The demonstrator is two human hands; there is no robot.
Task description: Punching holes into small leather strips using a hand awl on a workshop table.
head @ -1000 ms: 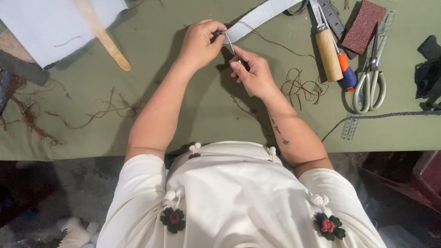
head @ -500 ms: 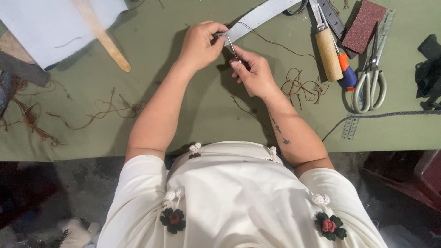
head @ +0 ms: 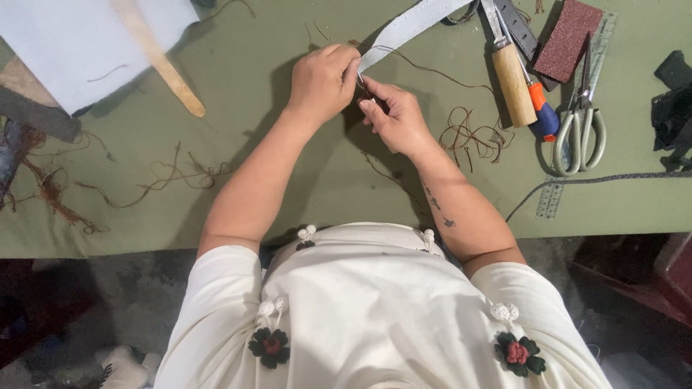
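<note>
Grey leather strip point(head: 411, 25) pinched at its near end by left hand point(head: 323, 81), fingers pressed together. Right hand point(head: 393, 115) just beside, fingertips closed on a thin needle-like tool point(head: 362, 85) against the strip's end. Brown thread point(head: 472, 133) trailing across green table cover point(head: 288, 194); scissors point(head: 580, 122) and wooden-handled knife point(head: 512, 79) well right.

packages: none | labels: none | signs: none | screens: none

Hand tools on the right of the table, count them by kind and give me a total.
Scissors: 1
Wooden-handled tool: 1
Orange and blue handled tool: 1
Sanding block: 1
Ruler: 1
Total: 5
</note>
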